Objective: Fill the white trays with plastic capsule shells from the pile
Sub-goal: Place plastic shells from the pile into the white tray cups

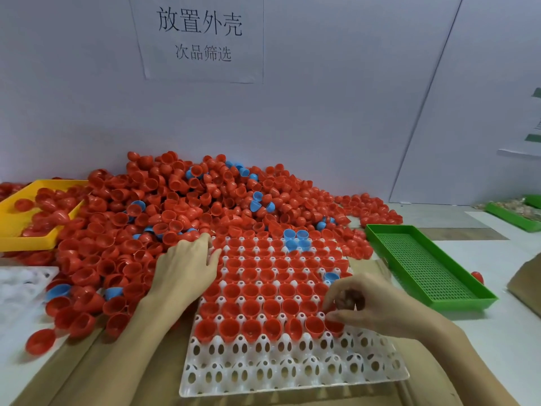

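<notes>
Brown bench against white wall. Shell pile (pixel 181 218) behind white tray (pixel 292 364). Left hand (pixel 187 268) flat, fingers straight, on pile edge; right hand (pixel 377 306) pinching red shell (pixel 333 325) at tray. Light, stiff, slippery; best taken by rim.

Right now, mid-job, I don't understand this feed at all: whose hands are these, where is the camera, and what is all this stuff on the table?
There is no machine. A person works bare-handed, and the single camera sits on their head, looking down.

In front lies a white tray of sockets, mostly filled with red shells, its nearest rows empty. Behind it is the pile of capsule shells, red with some blue.

The left hand rests open at the pile's edge. The right hand pinches a red shell at the tray.

A yellow tray sits left, a green tray right.
</notes>
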### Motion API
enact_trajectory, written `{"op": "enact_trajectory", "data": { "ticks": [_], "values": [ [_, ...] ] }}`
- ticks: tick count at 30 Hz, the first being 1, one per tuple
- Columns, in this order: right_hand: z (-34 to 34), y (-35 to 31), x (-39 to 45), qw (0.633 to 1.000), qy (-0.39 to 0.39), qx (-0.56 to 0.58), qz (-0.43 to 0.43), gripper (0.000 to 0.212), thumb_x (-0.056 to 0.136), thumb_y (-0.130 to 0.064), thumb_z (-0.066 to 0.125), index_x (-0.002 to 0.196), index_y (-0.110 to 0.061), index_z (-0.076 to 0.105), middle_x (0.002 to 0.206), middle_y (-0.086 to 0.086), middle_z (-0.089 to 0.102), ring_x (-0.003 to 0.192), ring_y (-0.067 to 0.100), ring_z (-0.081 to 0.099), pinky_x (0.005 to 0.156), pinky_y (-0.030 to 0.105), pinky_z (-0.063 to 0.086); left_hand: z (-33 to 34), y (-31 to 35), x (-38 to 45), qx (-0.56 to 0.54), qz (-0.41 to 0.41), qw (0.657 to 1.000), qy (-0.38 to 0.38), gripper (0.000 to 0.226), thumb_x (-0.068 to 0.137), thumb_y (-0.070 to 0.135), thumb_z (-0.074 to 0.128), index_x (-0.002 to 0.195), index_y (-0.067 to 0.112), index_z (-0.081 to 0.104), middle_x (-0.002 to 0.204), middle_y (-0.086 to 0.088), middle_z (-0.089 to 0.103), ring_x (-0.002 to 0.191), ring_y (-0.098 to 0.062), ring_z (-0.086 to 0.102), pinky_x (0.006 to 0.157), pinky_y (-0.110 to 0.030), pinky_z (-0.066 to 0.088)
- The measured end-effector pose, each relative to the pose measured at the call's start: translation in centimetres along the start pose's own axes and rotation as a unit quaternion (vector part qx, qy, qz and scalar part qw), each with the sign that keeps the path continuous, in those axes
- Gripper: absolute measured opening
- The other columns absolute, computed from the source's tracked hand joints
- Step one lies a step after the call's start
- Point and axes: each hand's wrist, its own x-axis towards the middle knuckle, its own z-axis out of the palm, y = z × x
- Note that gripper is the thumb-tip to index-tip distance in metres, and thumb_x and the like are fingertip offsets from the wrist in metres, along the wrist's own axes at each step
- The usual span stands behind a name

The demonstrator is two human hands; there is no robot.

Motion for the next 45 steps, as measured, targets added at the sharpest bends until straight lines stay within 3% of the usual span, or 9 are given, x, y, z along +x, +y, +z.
{"op": "enact_trajectory", "data": {
  "ticks": [8,13,19,22,26,30,35,39,45],
  "values": [
    [-1.9,0.6,2.3,0.994,-0.059,0.091,0.001,0.017,0.096,-0.045,0.074,0.094,-0.028,0.078,0.074,-0.004,0.069,0.058,0.009,0.056,0.054,0.020,0.044,-0.3,-0.3,0.2,-0.046,0.010,0.999,-0.007,0.030,0.103,0.042,0.057,0.123,0.020,0.064,0.074,0.006,0.065,0.071,-0.014,0.067,0.068,-0.032,0.058],
    [-2.9,2.4,7.6,0.981,0.114,0.152,0.027,0.024,0.098,-0.039,0.070,0.095,-0.016,0.078,0.068,0.000,0.067,0.058,0.012,0.058,0.056,0.019,0.047,-0.1,-0.7,0.3,-0.021,0.025,0.999,0.000,0.027,0.106,0.040,0.051,0.121,0.021,0.064,0.067,0.006,0.064,0.062,-0.011,0.063,0.058,-0.028,0.052],
    [-3.1,7.5,14.4,0.955,0.281,-0.010,0.098,0.025,0.106,-0.009,0.059,0.127,-0.018,0.069,0.118,0.005,0.071,0.102,0.019,0.068,0.085,0.030,0.056,0.1,-0.8,0.6,0.028,0.057,0.997,0.047,0.023,0.106,0.035,0.051,0.113,0.020,0.067,0.072,0.007,0.067,0.071,-0.017,0.068,0.059,-0.028,0.046],
    [-3.5,9.3,16.7,0.960,0.246,-0.095,0.098,0.048,0.103,0.002,0.058,0.144,-0.022,0.061,0.143,0.009,0.062,0.130,0.026,0.059,0.111,0.043,0.050,0.1,-0.9,0.7,0.030,0.056,0.996,0.069,0.021,0.105,0.033,0.053,0.106,0.019,0.068,0.071,0.006,0.066,0.064,-0.016,0.063,0.052,-0.026,0.035],
    [-3.3,9.9,19.4,0.968,0.202,-0.130,0.071,0.065,0.100,-0.005,0.068,0.157,-0.029,0.048,0.158,0.006,0.052,0.144,0.028,0.050,0.119,0.043,0.041,0.2,-0.9,0.6,0.027,0.052,0.996,0.074,0.018,0.104,0.031,0.056,0.101,0.019,0.069,0.061,0.014,0.051,0.049,-0.004,0.041,0.046,-0.017,0.025],
    [-2.8,9.8,21.3,0.964,0.209,-0.137,0.086,0.071,0.093,-0.011,0.078,0.156,-0.022,0.048,0.153,0.009,0.057,0.141,0.031,0.053,0.116,0.044,0.044,0.2,-1.1,0.7,0.021,0.054,0.996,0.068,0.018,0.104,0.032,0.056,0.102,0.020,0.069,0.057,0.017,0.044,0.047,-0.001,0.039,0.045,-0.016,0.024],
    [-3.3,9.3,21.7,0.946,0.272,-0.146,0.103,0.042,0.090,0.007,0.068,0.126,-0.014,0.069,0.112,0.011,0.076,0.105,0.031,0.071,0.091,0.044,0.058,0.1,-1.3,0.7,0.028,0.062,0.996,0.050,0.022,0.106,0.038,0.051,0.105,0.023,0.067,0.070,0.010,0.064,0.064,-0.014,0.065,0.052,-0.026,0.042],
    [-4.0,8.5,20.5,0.935,0.327,-0.097,0.095,0.020,0.097,0.006,0.064,0.107,-0.005,0.077,0.110,0.014,0.078,0.101,0.029,0.071,0.095,0.045,0.058,-0.1,-1.1,0.7,0.018,0.060,0.996,0.060,0.021,0.105,0.036,0.054,0.102,0.022,0.068,0.062,0.012,0.057,0.056,-0.011,0.057,0.047,-0.022,0.033],
    [-3.4,4.8,16.1,0.914,0.344,0.208,0.046,0.013,0.101,-0.008,0.070,0.108,-0.013,0.079,0.104,0.005,0.078,0.095,0.020,0.077,0.075,0.032,0.065,-0.7,-0.1,0.1,-0.058,0.102,0.989,0.095,0.010,0.102,0.026,0.063,0.104,0.020,0.072,0.068,0.018,0.057,0.058,-0.005,0.057,0.050,-0.018,0.041]
  ]
}}
